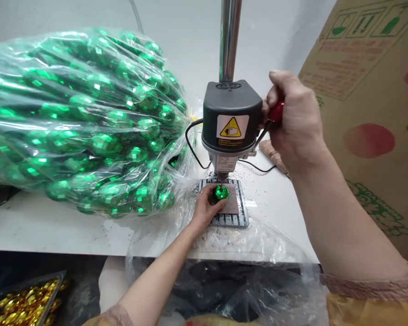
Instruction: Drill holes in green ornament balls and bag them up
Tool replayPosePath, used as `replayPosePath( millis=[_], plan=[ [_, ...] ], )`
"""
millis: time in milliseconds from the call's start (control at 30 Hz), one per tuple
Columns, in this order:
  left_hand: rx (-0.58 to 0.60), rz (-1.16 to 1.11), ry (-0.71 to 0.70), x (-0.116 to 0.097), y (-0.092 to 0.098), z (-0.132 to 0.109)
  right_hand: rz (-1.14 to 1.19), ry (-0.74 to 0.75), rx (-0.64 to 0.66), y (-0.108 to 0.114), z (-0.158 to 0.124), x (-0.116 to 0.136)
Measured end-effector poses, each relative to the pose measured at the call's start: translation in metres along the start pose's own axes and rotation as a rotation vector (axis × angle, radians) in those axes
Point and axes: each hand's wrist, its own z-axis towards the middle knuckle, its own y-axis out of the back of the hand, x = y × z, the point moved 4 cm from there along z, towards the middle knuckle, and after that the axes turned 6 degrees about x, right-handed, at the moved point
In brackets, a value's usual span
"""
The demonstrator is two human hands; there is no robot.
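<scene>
My left hand (206, 206) grips a shiny green faceted ball (221, 192) on a brown pad (231, 199) that lies on the slotted metal base (241, 221) of a small drill press. Directly above the ball is the tool's chuck; whether the bit touches the ball cannot be made out. My right hand (297, 106) is wrapped round the red knob (276, 112) of the lever, at the right side of the black motor housing (231, 108).
A large clear bag of green balls (98, 122) fills the left of the white table (54, 231). A printed cardboard box (367, 104) stands at the right. Clear plastic film (275, 240) hangs over the front edge. Gold balls (27, 301) sit low at the left.
</scene>
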Motion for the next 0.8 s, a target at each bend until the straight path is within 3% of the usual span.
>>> replayPosePath(
  millis=[133,633,800],
  plan=[
    [-0.008,0.004,-0.001,0.0002,-0.0008,-0.0001,0.128,-0.187,-0.043,-0.0047,-0.0010,-0.0009],
    [-0.003,0.149,-0.080,-0.0095,-0.0009,-0.0011,0.156,-0.157,-0.084,-0.0086,-0.0065,0.0039],
    [-0.015,0.152,-0.036,-0.0086,-0.0014,-0.0004,0.169,-0.128,-0.079,-0.0087,-0.0091,0.0042]
  ],
)
